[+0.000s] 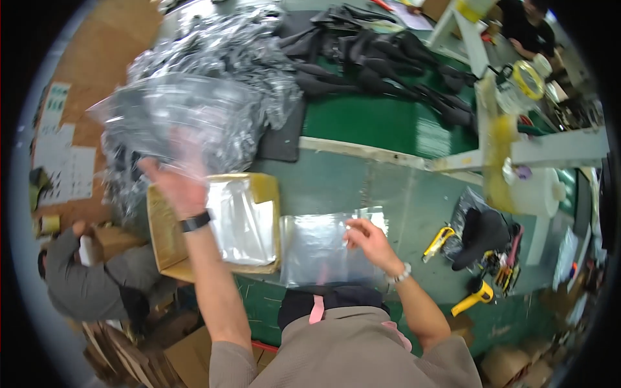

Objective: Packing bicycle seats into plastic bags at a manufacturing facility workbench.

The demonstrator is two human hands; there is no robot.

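My left hand [180, 189], with a dark band at the wrist, is stretched out past a yellow-edged cardboard box [275, 223]. A clear plastic bag [171, 107] lies across its fingers, which are smeared by motion. The thumb stands out to the side; whether the fingers grip the bag I cannot tell. Beyond it is a big heap of clear bags with dark contents [226, 48]. Silvery plastic sheets [240, 223] lie in the box. My right hand [370, 240], fingers loosely curled and apart, hovers at flat clear bags [310, 249] on the table in front of me.
Black, sock-like pieces [388, 61] lie on a green mat across the table. To the right are a yellow cutter [440, 242], a black item [482, 236], a yellow-handled tool [475, 297] and a white frame [485, 116] with tape rolls. Other people are at far left and upper right.
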